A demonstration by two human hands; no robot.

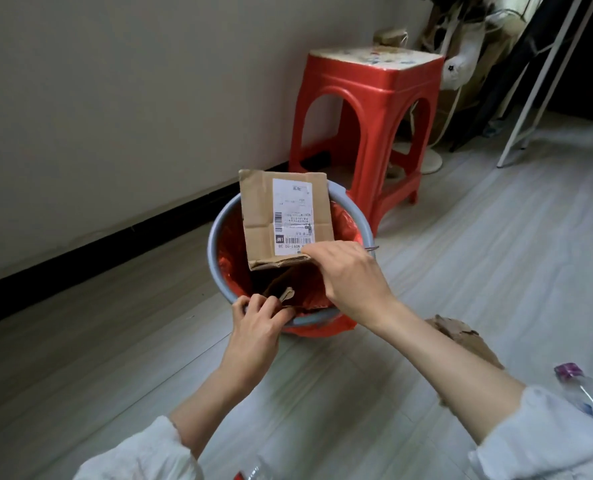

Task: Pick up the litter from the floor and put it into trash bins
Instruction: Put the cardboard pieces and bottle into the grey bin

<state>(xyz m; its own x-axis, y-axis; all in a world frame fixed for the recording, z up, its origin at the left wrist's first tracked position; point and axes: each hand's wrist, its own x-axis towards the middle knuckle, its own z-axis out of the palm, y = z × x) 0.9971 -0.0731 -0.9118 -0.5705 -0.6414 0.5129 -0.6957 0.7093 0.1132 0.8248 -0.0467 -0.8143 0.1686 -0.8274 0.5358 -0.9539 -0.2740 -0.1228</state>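
A flattened brown cardboard box (284,216) with a white shipping label stands partly inside the grey trash bin (215,233), which is lined with a red bag. My right hand (350,275) grips the box's lower right edge over the bin. At the bin's near rim my left hand (257,323) pinches a torn cardboard flap (286,294). The box's lower part is hidden inside the bin.
A red plastic stool (367,133) stands just behind the bin by the wall. Torn cardboard (461,337) lies on the floor under my right forearm. A plastic bottle (586,393) lies at the right edge, another at the bottom edge. White rack legs (530,109) stand far right.
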